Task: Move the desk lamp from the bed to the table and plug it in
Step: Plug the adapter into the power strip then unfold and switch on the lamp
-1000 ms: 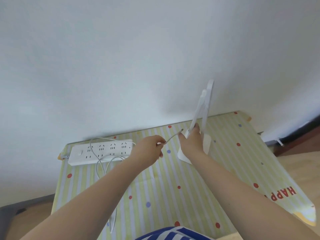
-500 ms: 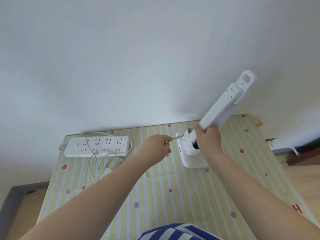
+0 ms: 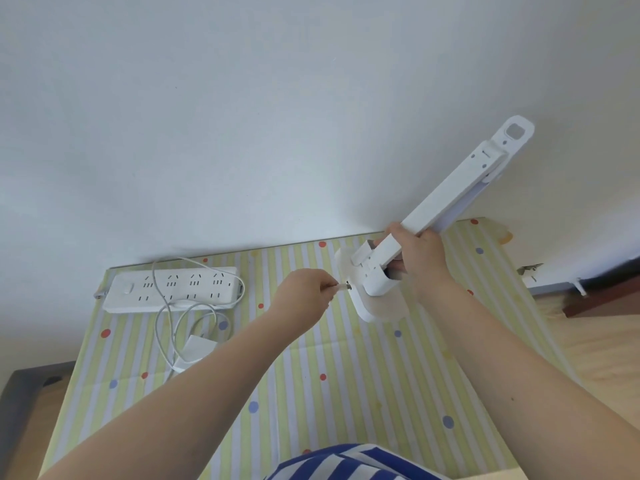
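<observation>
At lamp [image 3: 377,271] base now, plug tip [image 3: 344,287].

a room in a home is shown. a worktop [image 3: 346,393] is covered with a striped, dotted party cloth and pushed against a plain white wall [image 3: 277,116]. a wooden floor [image 3: 595,341] is seen beside it.

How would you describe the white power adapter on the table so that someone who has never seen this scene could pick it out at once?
Start at the striped, dotted tablecloth and find the long white power strip by the wall. Just nearer the person, among loops of white cable, lies the power adapter. Unlike the strip, it is a small plain block without sockets.
</observation>
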